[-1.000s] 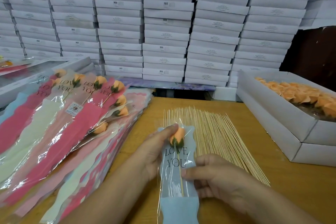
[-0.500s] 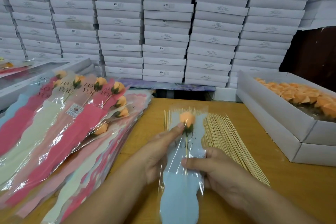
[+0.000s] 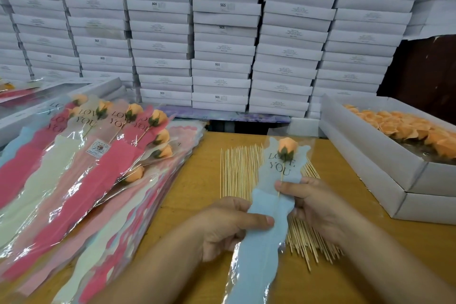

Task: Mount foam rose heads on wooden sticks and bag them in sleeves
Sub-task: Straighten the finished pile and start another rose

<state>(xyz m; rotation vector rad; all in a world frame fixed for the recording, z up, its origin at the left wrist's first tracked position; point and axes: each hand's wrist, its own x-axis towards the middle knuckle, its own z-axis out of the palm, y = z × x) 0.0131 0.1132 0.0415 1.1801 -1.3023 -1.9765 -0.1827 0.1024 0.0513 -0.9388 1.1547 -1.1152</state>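
Pinching a pale blue paper-and-cellophane sleeve [image 3: 267,224] from both sides, the two hands hold it above the yellow wooden surface [image 3: 197,180]. The left hand [image 3: 227,227] has its thumb laid flat across the front of the sleeve's lower half, with the other fingers curled behind it. The right hand [image 3: 318,207] grips higher up, its fingers [image 3: 293,186] closed over the sleeve's right edge and over the thin wooden stick [image 3: 282,175] seen through the clear film. Just beyond the right fingers, at the sleeve's far end, sits the orange foam rose head [image 3: 286,144] with its green base, mounted on that stick, and the printed words "LOVE YOU" lie just below it. The sleeve's near end hangs toward the bottom edge of the view, below the left fingers.

Under and behind both hands lies a flat spread of bare wooden sticks [image 3: 238,170], some showing past the right wrist. To the left of the left fingers is a fanned heap of filled sleeves in red, pink and cream [image 3: 74,180], each with an orange rose near its top. To the right of the right fingers stands an open white cardboard box [image 3: 370,155] holding loose orange foam rose heads [image 3: 407,128], set on a second white box. Far beyond the fingers, stacked white flat boxes [image 3: 222,32] fill the background.
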